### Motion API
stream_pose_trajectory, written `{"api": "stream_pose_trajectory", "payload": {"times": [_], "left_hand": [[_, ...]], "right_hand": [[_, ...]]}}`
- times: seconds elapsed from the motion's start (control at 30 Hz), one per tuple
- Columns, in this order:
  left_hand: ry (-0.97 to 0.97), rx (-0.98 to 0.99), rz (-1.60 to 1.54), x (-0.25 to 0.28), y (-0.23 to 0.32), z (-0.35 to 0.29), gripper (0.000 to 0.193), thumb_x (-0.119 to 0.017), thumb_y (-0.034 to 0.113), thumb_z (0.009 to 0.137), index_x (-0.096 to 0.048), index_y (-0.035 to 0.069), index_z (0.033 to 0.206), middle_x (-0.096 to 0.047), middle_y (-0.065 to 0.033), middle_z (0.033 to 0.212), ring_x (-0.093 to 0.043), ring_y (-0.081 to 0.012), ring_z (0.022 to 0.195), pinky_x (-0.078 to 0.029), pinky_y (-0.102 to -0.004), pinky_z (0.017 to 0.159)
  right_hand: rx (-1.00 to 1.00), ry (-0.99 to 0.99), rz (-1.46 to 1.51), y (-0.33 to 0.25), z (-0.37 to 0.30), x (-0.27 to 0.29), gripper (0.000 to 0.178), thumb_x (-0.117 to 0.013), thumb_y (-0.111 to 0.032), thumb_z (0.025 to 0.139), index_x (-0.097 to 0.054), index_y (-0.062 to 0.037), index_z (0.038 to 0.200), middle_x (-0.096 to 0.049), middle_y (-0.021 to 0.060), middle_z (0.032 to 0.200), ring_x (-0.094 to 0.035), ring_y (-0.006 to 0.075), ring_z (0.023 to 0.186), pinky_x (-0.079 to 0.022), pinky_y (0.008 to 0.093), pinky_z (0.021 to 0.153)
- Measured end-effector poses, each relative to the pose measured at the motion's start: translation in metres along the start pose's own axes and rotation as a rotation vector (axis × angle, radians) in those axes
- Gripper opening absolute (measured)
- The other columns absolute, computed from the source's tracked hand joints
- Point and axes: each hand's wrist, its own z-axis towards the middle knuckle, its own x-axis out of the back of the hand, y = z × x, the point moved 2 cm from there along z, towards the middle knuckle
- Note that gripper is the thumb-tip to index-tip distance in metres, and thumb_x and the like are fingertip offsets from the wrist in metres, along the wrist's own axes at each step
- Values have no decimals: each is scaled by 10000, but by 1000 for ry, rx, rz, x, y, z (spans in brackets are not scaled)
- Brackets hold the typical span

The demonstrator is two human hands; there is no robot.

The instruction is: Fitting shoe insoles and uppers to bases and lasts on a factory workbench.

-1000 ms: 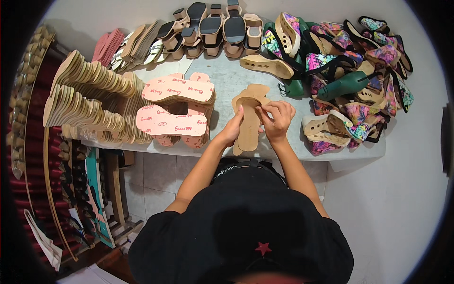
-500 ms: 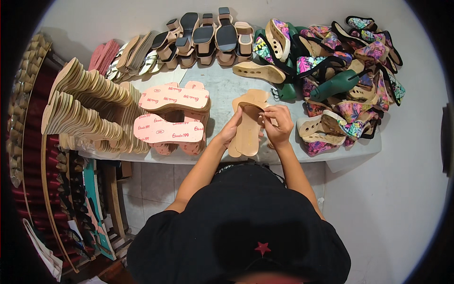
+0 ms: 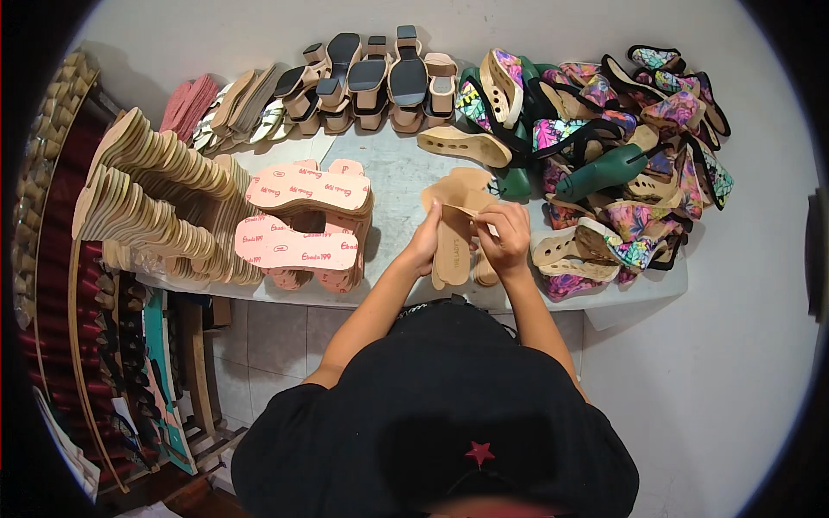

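Over the near edge of a pale table (image 3: 390,192), the left hand (image 3: 423,239) is clasping a tan insole (image 3: 452,248); the right hand (image 3: 504,236) is pinching its right edge. Pink insoles (image 3: 298,245) are lying left, floral wedge sandals (image 3: 635,245) right, block-heeled sandals (image 3: 407,79) farthest.

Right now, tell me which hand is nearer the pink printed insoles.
Left. The left hand is to the right of the pink printed insoles, with a gap between; the right hand is farther right, at the right edge of the tan insole.
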Motion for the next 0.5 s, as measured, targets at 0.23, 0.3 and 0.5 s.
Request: {"api": "stream_pose_trajectory", "payload": {"times": [0.23, 0.3, 0.5], "left_hand": [[198, -109, 113, 15, 13, 1, 745, -98, 613, 896, -439, 44, 1235, -602, -131, 995, -610, -200, 789, -512, -322, 672], [163, -136, 145, 16, 14, 3, 758, -86, 626, 887, -433, 53, 1244, -603, -130, 1005, -611, -199, 794, -513, -322, 680], [-71, -244, 113, -13, 22, -3, 830, -32, 671, 849, -396, 65, 1283, -573, -133, 1088, -591, -196, 901, -504, -346, 756]], "right_hand": [[-291, -8, 384, 10, 7, 26, 186, -690, 44, 639, -572, -47, 750, -609, 68, 788, -567, 182, 721, -435, 291, 670], [-624, -26, 877, 6, 17, 37, 188, -653, 39, 714, -587, -7, 884, -613, 61, 818, -569, 112, 747, -450, 254, 712], [-468, -446, 573, 3, 58, 41, 125, -631, -40, 749, -642, 5, 865, -597, 67, 740, -540, 128, 658, -434, 254, 605]]}}
